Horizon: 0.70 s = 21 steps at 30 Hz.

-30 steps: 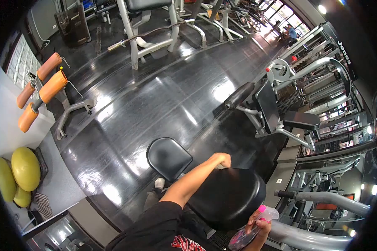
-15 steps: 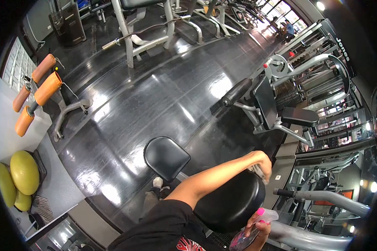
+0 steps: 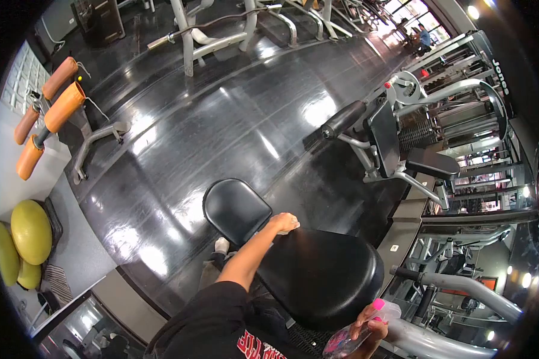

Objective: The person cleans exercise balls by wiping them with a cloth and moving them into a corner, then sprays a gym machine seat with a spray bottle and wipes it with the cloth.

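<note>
My left hand [image 3: 286, 223] is closed at the far left edge of a black padded bench cushion [image 3: 323, 275], close to the smaller black pad [image 3: 236, 209]. The pale cloth seen in it earlier is almost wholly hidden under the fingers. Low on the right, my right hand [image 3: 370, 336] grips a clear spray bottle [image 3: 343, 342] with pink markings and a pink nozzle tip. The bottle is tilted, beside the near right end of the cushion.
A thick grey machine tube [image 3: 437, 340] runs by my right hand. Beyond it are mirrors and a machine with a black seat [image 3: 430, 164]. Orange padded rollers [image 3: 64, 107] and green exercise balls [image 3: 32, 233] stand left. Dark glossy floor [image 3: 221, 131] lies ahead.
My left hand has swept left across the cushion, from its far right edge to the end by the smaller pad. My right hand still holds the spray bottle in about the same place.
</note>
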{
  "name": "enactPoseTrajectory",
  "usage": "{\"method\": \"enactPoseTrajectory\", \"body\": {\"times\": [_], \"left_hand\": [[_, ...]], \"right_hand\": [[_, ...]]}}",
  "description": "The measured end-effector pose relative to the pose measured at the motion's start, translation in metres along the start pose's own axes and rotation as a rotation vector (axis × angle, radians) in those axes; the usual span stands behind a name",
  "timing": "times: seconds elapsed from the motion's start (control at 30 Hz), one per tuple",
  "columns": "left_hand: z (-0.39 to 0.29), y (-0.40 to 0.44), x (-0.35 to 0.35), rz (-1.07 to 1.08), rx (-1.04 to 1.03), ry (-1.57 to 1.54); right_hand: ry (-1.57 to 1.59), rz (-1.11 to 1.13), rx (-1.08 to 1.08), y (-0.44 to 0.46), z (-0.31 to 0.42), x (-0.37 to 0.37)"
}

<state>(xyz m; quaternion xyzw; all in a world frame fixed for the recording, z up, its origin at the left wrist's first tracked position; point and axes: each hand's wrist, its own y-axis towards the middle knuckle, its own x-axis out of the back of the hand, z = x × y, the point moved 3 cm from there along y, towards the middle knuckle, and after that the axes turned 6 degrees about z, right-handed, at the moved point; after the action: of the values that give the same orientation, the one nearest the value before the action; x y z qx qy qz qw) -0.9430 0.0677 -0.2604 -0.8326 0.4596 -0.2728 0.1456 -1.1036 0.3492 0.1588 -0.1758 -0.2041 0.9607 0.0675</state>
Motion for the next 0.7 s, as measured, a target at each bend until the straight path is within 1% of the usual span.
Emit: {"method": "enactPoseTrajectory", "body": {"times": [0.07, 0.1, 0.13, 0.17, 0.23, 0.3, 0.33, 0.4, 0.43, 0.5, 0.57, 0.6, 0.63, 0.7], "left_hand": [[0.0, 0.009, -0.014, -0.191, -0.217, -0.129], [-0.034, -0.021, 0.003, -0.257, -0.21, -0.183], [-0.061, -0.035, 0.016, -0.28, -0.301, -0.233], [-0.09, -0.055, 0.034, -0.26, -0.41, -0.296], [-0.127, -0.077, 0.053, -0.258, -0.534, -0.314], [-0.13, -0.073, 0.053, -0.294, -0.521, -0.242], [-0.12, -0.061, 0.049, -0.295, -0.516, -0.243], [-0.093, -0.032, 0.034, -0.194, -0.477, -0.192], [-0.077, -0.027, 0.029, -0.147, -0.406, -0.223], [-0.044, -0.012, 0.016, -0.15, -0.368, -0.322], [-0.014, 0.004, 0.0, -0.116, -0.256, -0.439], [-0.004, 0.015, -0.005, -0.037, -0.194, -0.475], [0.002, 0.023, -0.012, -0.029, -0.195, -0.477], [0.004, 0.013, -0.007, -0.126, -0.161, -0.425]], "right_hand": [[-0.012, -0.012, -0.008, -0.002, 0.001, 0.0], [-0.018, -0.017, -0.015, -0.002, 0.001, 0.0], [-0.024, -0.019, -0.021, -0.001, 0.001, 0.0], [-0.03, -0.021, -0.025, 0.001, 0.001, 0.0], [-0.042, -0.027, -0.034, 0.004, 0.0, -0.001], [-0.048, -0.026, -0.039, 0.011, -0.007, -0.004], [-0.052, -0.031, -0.039, 0.014, -0.011, -0.005], [-0.073, -0.044, -0.044, 0.018, -0.013, -0.008], [-0.085, -0.049, -0.05, 0.02, -0.013, -0.01], [-0.113, -0.053, -0.053, 0.027, -0.011, -0.013], [-0.141, -0.067, -0.053, 0.031, -0.009, -0.013], [-0.151, -0.077, -0.05, 0.032, -0.009, -0.013], [-0.158, -0.092, -0.047, 0.03, -0.011, -0.012], [-0.168, -0.12, -0.038, 0.026, -0.015, -0.012]]}}
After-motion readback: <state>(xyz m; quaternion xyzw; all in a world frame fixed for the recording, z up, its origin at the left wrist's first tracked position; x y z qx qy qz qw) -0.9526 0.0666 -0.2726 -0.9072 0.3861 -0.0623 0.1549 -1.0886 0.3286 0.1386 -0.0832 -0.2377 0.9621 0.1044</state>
